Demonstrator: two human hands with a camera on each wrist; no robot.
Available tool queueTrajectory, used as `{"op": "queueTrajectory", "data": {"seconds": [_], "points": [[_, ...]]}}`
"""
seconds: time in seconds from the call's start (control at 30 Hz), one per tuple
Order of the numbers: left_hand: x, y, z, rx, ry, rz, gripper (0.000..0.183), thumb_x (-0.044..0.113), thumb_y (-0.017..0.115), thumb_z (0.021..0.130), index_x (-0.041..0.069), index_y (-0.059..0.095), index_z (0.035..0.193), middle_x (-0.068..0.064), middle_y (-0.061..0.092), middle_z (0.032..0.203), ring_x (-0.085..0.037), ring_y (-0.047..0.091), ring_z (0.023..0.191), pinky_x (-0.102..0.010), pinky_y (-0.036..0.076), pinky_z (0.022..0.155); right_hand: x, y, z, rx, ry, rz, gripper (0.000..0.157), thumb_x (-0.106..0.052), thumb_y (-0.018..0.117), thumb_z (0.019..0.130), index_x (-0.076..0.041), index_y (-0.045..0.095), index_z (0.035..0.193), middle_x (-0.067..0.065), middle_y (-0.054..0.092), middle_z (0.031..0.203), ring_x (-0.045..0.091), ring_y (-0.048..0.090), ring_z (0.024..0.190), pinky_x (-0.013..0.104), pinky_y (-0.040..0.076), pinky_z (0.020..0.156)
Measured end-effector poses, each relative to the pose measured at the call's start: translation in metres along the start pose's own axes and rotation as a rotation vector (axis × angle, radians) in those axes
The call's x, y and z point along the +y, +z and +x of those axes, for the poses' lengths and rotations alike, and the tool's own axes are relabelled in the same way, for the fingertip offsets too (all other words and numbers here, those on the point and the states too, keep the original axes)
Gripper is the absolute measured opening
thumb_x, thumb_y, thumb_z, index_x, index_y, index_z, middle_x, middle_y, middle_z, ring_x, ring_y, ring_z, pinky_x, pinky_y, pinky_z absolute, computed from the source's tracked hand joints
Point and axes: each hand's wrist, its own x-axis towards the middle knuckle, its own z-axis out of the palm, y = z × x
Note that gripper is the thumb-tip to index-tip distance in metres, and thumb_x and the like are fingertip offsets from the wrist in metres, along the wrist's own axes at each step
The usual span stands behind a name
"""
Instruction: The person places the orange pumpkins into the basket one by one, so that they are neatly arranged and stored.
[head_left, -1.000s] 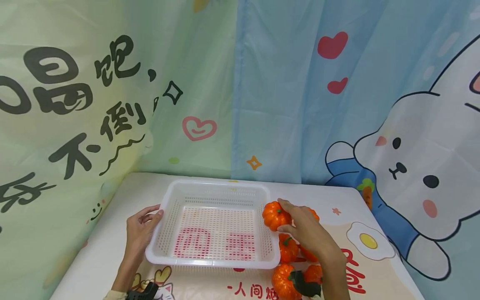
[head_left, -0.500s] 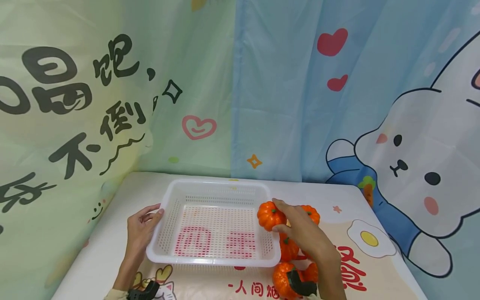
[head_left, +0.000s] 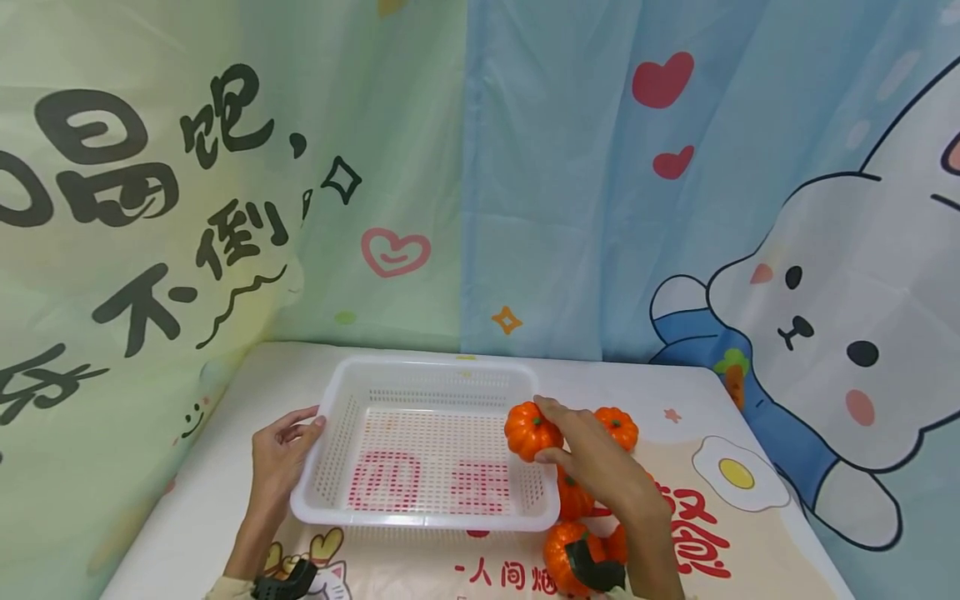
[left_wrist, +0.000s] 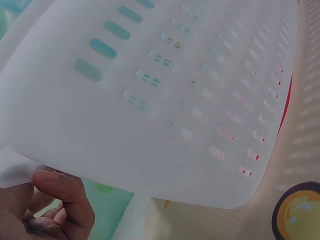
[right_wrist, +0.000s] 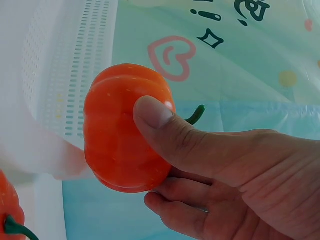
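Curtain point(head_left: 540, 192) stands behind the table point(head_left: 225, 467); white basket point(head_left: 420, 523) is on the table, left rim pinched in the left hand point(head_left: 283, 446)'s grip. Right hand point(head_left: 600, 458)'s grip is clamped on a pumpkin point(head_left: 531, 432), which is at the basket's right rim; other pumpkins point(head_left: 617, 427) sit just right of the basket, on the table.

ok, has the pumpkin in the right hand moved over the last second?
Yes, left: in the head view, judged against the orange star on the curtain, the pumpkin has shifted left, further over the basket.
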Motion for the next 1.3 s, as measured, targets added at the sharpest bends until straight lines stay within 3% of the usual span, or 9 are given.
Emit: {"op": "queueTrajectory", "data": {"seconds": [0.5, 1.3], "points": [[0.000, 0.002, 0.000, 0.013, 0.009, 0.005, 0.036, 0.021, 0.072, 0.108, 0.000, 0.073, 0.136, 0.001, 0.076, 0.093, -0.006, 0.072, 0.076, -0.021, 0.063, 0.067, -0.006, 0.008, 0.006, -0.001, -0.063, 0.007, 0.077, -0.020, 0.083, 0.096, -0.008, 0.049, 0.164, 0.015, 0.059, 0.161, 0.041, 0.058, 0.143, 0.064, 0.045, 0.123], [0.000, 0.002, -0.002, 0.021, 0.012, 0.016, 0.038, 0.025, 0.072, 0.107, 0.000, 0.072, 0.136, -0.008, 0.078, 0.099, -0.007, 0.072, 0.075, -0.022, 0.063, 0.066, -0.023, 0.027, 0.010, -0.048, 0.013, 0.059, 0.077, -0.023, 0.084, 0.094, -0.016, 0.052, 0.164, 0.006, 0.059, 0.163, 0.034, 0.057, 0.144, 0.063, 0.046, 0.123]]}}
